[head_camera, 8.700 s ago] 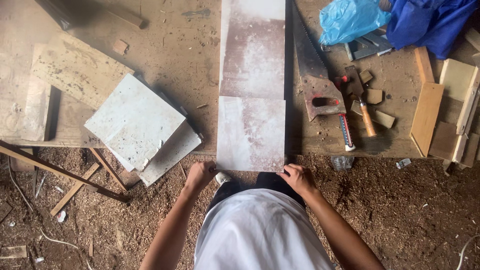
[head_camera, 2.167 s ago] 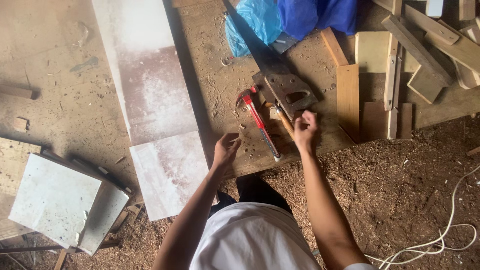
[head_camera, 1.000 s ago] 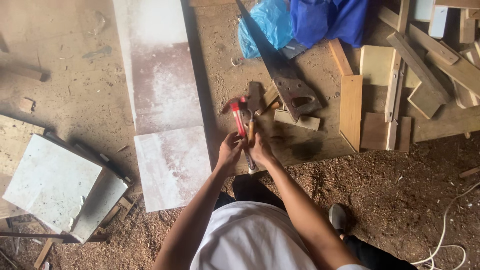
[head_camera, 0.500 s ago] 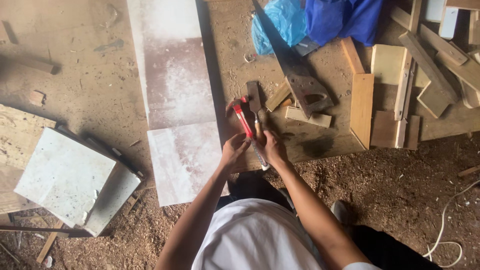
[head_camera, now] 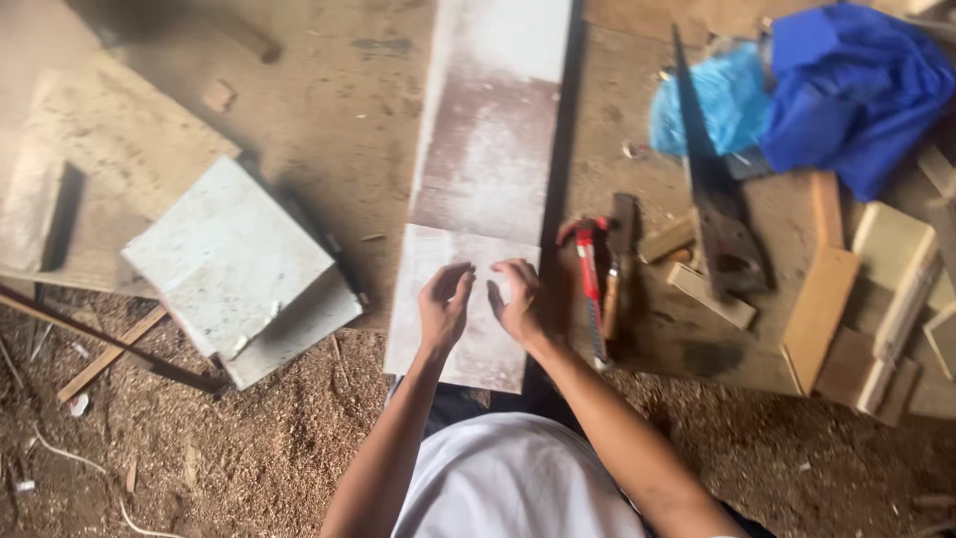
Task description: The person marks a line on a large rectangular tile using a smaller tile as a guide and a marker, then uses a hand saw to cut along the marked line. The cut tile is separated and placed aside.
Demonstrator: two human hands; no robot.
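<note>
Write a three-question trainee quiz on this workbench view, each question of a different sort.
1. True or false: both hands are over the short pale board piece.
2. Which tool lies just right of the right hand? A: red-handled hammer; B: long handsaw; C: drill.
3. What covers the ground below the bench?

Key: 1 true. 2 A. 3 Sawdust and wood shavings.

The left hand holds nothing.

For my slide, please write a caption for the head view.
Both hands, left hand and right hand, over a pale board beside a red-handled hammer.
</note>
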